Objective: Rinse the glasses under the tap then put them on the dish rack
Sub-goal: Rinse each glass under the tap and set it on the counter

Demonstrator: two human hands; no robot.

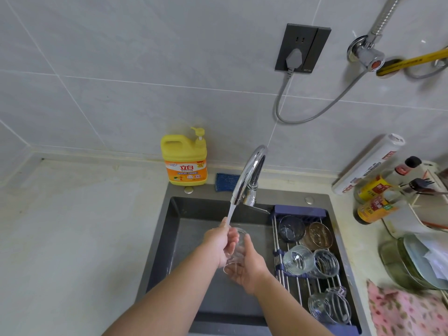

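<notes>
Both hands, left hand (221,244) and right hand (249,267), grip a clear glass (236,248) over the sink (169,226) beneath the tap (249,175), mid-rinse; next likely comes carrying it sideways to a free rack (298,284) spot.

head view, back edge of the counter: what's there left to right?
Yellow soap bottle → blue sponge → tap → white roll → sauce bottles.
</notes>
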